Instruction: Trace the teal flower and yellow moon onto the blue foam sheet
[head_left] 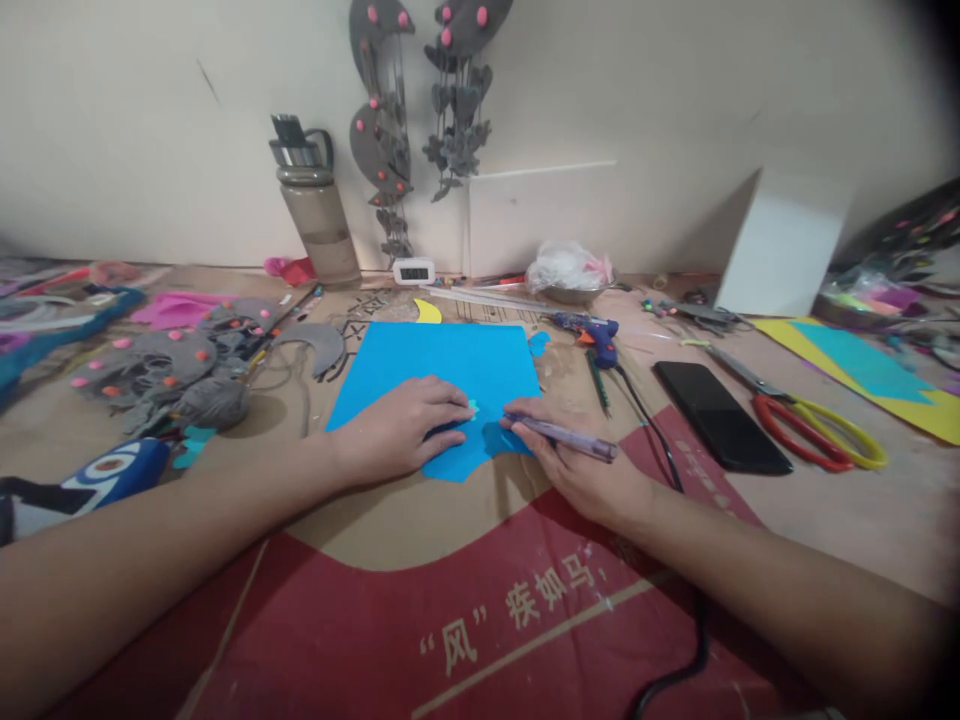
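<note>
A bright blue sheet [450,355] lies on the cardboard, its near edge cut in curves. My left hand [409,425] rests flat on the sheet with fingers stretched out. At its fingertips is a small teal cutout [472,408], partly covered by the fingers. A pen [570,436] with a pale purple barrel is held in my right hand [577,465], over the sheet's right side. The pen's tip is hidden behind the fingers, so I cannot tell whether it touches the sheet.
Right of the sheet are a glue gun [596,335] with its cord, a dark pencil [598,385], a black phone [716,415] and scissors [795,410]. Grey felt pieces [161,360] lie left. A water bottle [315,210] and a small digital clock [414,271] stand behind.
</note>
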